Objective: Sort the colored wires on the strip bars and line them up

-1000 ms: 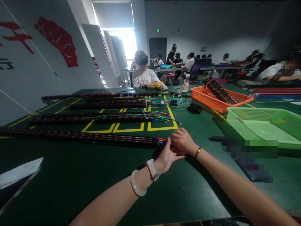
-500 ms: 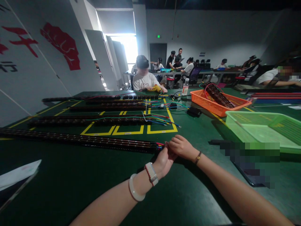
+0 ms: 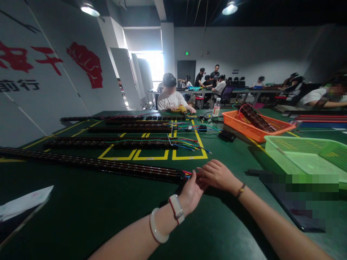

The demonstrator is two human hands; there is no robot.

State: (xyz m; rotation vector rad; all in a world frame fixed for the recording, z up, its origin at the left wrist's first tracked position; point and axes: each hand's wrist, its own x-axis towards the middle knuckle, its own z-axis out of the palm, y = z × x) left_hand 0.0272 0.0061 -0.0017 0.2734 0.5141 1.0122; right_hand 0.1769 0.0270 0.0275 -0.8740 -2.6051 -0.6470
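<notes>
A long dark bundle (image 3: 121, 167) with pale marks along it lies across the near side of the green table. Red, yellow and blue wires (image 3: 186, 174) come out of its right end. My left hand (image 3: 192, 192), palm up with the thumb raised, is closed around these wires just past the bundle's end. From the right, my right hand (image 3: 217, 175) meets it, fingers bent and pinching at the same wires. The wire tips are hidden between my hands.
Further dark bundles (image 3: 108, 143) with loose coloured wires lie beyond, over yellow tape outlines (image 3: 189, 157). To the right stand an orange basket (image 3: 241, 129) and a green basket (image 3: 306, 159). A bottle (image 3: 216, 107) and a co-worker (image 3: 170, 97) with a yellow tool are across the table.
The camera view has tilted up, so everything sits lower in the picture. My right hand has shifted slightly away from my left, with its fingers more stretched. Both stay at the wires.
</notes>
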